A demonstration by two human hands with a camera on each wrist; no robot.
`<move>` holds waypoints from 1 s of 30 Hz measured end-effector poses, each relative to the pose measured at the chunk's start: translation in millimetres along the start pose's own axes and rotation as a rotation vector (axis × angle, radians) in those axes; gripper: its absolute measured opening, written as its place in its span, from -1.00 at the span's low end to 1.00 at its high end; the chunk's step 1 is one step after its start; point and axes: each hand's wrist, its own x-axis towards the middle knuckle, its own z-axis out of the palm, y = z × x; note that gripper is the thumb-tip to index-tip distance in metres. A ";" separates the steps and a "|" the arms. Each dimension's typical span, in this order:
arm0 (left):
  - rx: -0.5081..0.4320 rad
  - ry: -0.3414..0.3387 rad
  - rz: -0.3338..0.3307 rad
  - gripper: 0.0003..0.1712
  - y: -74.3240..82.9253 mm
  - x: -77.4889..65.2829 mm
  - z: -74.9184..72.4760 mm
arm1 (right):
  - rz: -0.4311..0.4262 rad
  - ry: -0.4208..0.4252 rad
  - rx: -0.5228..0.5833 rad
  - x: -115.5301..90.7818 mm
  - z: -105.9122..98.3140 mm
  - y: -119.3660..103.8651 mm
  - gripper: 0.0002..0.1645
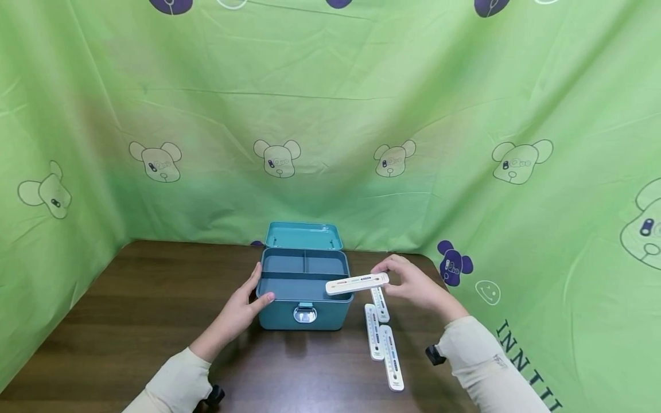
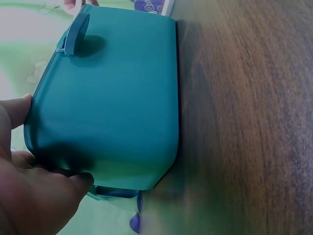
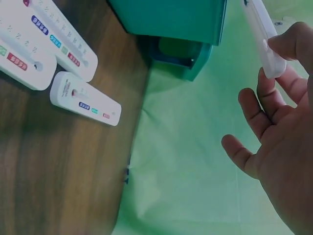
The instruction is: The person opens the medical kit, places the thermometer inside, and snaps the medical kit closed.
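Note:
A teal storage box (image 1: 304,315) stands on the table with its lid (image 1: 304,235) raised at the back. Its upper level shows two small compartments behind a wider front one. My left hand (image 1: 238,307) holds the box's left side, thumb over the rim near the front corner, fingers along the outer wall. Between thumb and fingers my right hand (image 1: 410,282) pinches one end of a white thermometer (image 1: 356,283), whose other end is over the box's right front rim. Several more thermometers (image 3: 85,99) lie on the table right of the box, close together.
The brown wooden table (image 1: 155,310) ends at a green cloth (image 1: 330,195) that hangs behind it and at both sides. A metal clasp (image 1: 304,313) sits on the box's front. Dark wrist cameras (image 1: 435,355) are worn below the sleeves.

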 end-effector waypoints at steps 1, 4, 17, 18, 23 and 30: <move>-0.002 0.001 0.002 0.03 0.1 -0.2 -0.1 | -0.006 -0.009 -0.007 1.9 0.1 -1.6 -0.60; -0.005 0.003 0.009 0.02 0.0 -0.7 -0.2 | -0.021 -0.041 -0.022 6.9 0.8 -5.8 -0.60; -0.015 0.010 0.015 0.02 -0.3 -1.0 0.8 | -0.151 -0.208 -0.082 32.3 -1.8 -15.1 -0.60; -0.019 0.010 0.015 0.02 -0.3 -1.0 1.1 | -0.160 -0.226 -0.080 34.2 -2.4 -15.8 -0.60; -0.023 0.014 0.010 0.01 -0.7 -1.0 2.0 | -0.202 -0.308 -0.088 41.2 -4.4 -21.7 -0.57; -0.035 0.018 0.009 0.01 -3.7 -0.4 1.8 | -0.179 -0.365 -0.080 50.2 -3.2 -33.4 -0.54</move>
